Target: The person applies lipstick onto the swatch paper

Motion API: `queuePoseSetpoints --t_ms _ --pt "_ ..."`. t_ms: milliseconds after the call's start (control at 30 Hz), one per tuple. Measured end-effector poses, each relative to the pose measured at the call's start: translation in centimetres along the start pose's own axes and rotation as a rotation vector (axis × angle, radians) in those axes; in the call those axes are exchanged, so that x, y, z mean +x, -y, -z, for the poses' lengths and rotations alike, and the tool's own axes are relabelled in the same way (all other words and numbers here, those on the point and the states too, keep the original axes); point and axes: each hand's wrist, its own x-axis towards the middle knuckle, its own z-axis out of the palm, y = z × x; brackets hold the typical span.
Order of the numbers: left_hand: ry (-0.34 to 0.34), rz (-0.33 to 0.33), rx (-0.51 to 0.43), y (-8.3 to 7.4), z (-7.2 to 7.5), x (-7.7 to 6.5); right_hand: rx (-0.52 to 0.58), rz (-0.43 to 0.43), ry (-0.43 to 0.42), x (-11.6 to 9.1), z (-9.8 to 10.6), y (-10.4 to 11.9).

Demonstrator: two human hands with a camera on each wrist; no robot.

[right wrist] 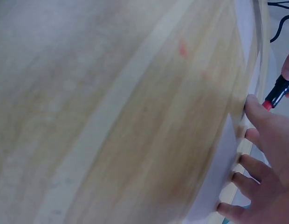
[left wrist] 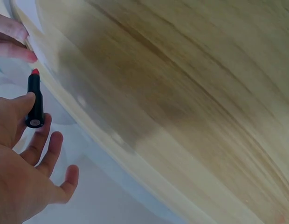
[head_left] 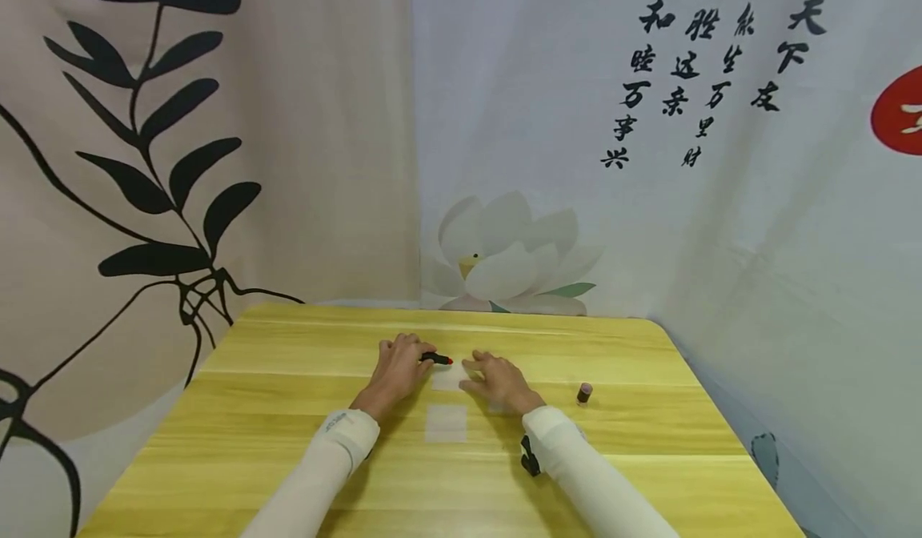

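Observation:
My left hand (head_left: pixel 399 367) pinches a lipstick (left wrist: pixel 35 100) between thumb and fingers, its other fingers spread. The lipstick has a black tube and a bare red tip, which points toward the right hand. My right hand (head_left: pixel 502 379) holds nothing. Its fingers are apart and loosely bent over the table, with the thumb close to the red tip in the right wrist view. Between the hands lies a white paper square (head_left: pixel 448 379), partly covered. Nearer the body is another white square (head_left: pixel 446 423). A third pale square (head_left: pixel 497 407) shows partly under the right hand.
A small dark cylinder with a pinkish top (head_left: pixel 585 393) stands to the right of the right hand. The yellow wood-grain table (head_left: pixel 274 410) has faint red smudges (right wrist: pixel 182 48). Behind its far edge hangs a printed curtain (head_left: pixel 346 162).

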Motion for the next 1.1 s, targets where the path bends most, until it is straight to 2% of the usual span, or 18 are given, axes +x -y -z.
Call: queuePoseSetpoints --t_ms 267,567,767,1100 --pt "0.010 -0.016 0.020 0.03 -0.51 0.27 -0.006 0.000 0.008 0.17 -0.18 -0.12" --pt "-0.007 -0.037 -0.010 0.08 -0.94 0.54 -0.015 -0.015 0.015 0.08 0.02 -0.08" --pt "0.009 -0.019 0.003 0.07 -0.97 0.43 -0.013 -0.018 0.023 0.06 0.00 -0.06" --pt "0.015 -0.039 0.026 0.11 -0.91 0.60 -0.043 -0.015 0.018 0.19 0.03 -0.20"
